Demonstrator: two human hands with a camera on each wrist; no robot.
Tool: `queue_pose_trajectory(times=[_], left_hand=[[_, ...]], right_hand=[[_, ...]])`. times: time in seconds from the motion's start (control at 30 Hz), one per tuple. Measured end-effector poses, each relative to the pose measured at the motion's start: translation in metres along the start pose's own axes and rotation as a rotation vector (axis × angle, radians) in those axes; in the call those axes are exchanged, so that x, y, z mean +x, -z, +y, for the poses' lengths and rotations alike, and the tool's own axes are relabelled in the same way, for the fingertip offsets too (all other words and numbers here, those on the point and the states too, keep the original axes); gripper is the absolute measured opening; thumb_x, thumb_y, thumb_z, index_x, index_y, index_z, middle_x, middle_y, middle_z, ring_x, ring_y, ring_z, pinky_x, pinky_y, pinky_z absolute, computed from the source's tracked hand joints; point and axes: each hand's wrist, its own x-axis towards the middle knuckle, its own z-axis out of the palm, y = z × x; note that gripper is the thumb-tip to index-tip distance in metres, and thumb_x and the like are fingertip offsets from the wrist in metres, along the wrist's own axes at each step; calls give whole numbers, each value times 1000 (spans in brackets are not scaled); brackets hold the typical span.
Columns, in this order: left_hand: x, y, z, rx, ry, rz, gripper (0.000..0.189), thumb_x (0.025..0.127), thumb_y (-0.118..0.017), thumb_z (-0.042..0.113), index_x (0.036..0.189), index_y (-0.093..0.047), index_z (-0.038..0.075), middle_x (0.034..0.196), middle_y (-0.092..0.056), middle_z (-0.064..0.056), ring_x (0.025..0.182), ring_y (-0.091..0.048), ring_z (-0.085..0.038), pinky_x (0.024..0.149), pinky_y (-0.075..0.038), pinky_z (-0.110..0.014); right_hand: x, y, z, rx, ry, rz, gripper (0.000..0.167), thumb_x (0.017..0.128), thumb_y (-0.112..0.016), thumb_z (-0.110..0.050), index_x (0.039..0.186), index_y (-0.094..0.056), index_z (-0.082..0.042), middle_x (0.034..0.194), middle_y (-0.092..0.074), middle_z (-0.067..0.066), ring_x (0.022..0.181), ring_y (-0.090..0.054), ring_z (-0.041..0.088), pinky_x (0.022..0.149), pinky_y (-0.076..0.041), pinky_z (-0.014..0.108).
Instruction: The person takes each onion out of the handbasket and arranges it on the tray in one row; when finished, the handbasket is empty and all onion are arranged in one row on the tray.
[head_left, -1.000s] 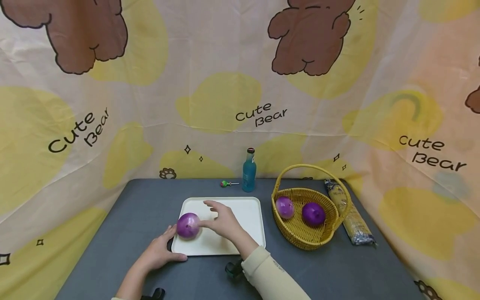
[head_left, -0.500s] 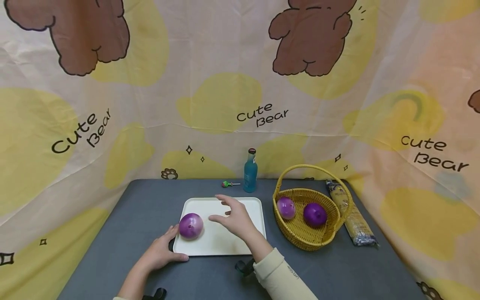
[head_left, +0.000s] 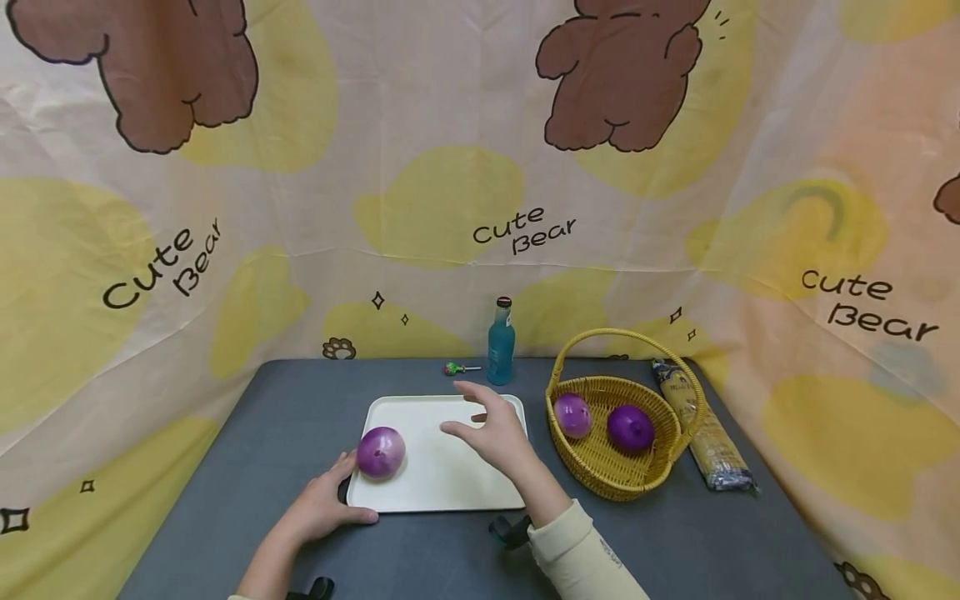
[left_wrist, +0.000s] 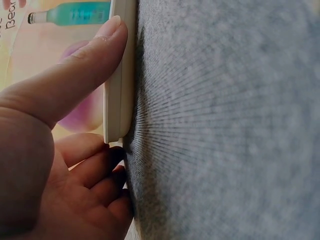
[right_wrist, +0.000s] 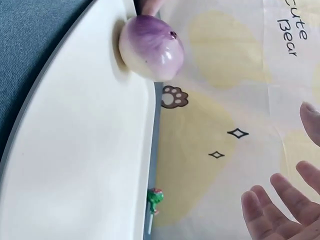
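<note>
A purple onion (head_left: 381, 453) sits at the left end of a white tray (head_left: 450, 487). My left hand (head_left: 322, 502) holds the tray's near left corner, its thumb along the front rim and its other fingers at the left side. In the left wrist view the thumb (left_wrist: 92, 60) touches the rim, and the other fingers bend near the table surface. To the right of the onion, my right hand (head_left: 491, 429) hovers over the tray, holding nothing, its thumb and fingers spread apart. The right wrist view also shows the onion (right_wrist: 152, 48), apart from this hand.
A yellow wicker basket (head_left: 600, 487) with two purple onions (head_left: 630, 428) stands right of the tray. Beside it lies a long clear-and-yellow packet (head_left: 708, 442). Behind the tray are a blue bottle (head_left: 501, 343) and a green lollipop (head_left: 453, 368). A printed cloth hangs behind the table.
My right hand has let go of the onion and moved right, away from it. The onion stays at the tray's left end, and my left hand keeps its place at the corner.
</note>
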Motion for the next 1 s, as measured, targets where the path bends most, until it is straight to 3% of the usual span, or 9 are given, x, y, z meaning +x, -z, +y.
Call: queue_pose_trajectory(times=[0.53,0.8,1.0], left_hand=[[1,1,0,-5,-12,-5,117,66,-92,47,157,-32,4,161,-27,-29,148,-23,-54,111,-26,-73],[2,0,-3,-5,-8,-1,119,65,-92,47,158,-32,4,161,-26,-30,147,-24,-55,111,-26,-73],[2,-1,-3,-2,-11,-3,120,65,-93,48,158,-31,4,161,-26,-30,147,-23,-54,111,-27,-73]], right_hand=[[-13,32,10,32,53,105,61,86,-82,-31,141,-58,-20,143,-60,5,130,-58,26,97,-55,47],[-18,45,20,41,19,174,58,84,-84,-31,137,-62,-23,138,-64,-2,128,-60,24,96,-56,48],[-23,57,25,36,5,220,58,82,-85,-30,136,-63,-22,137,-65,0,126,-61,25,96,-56,48]])
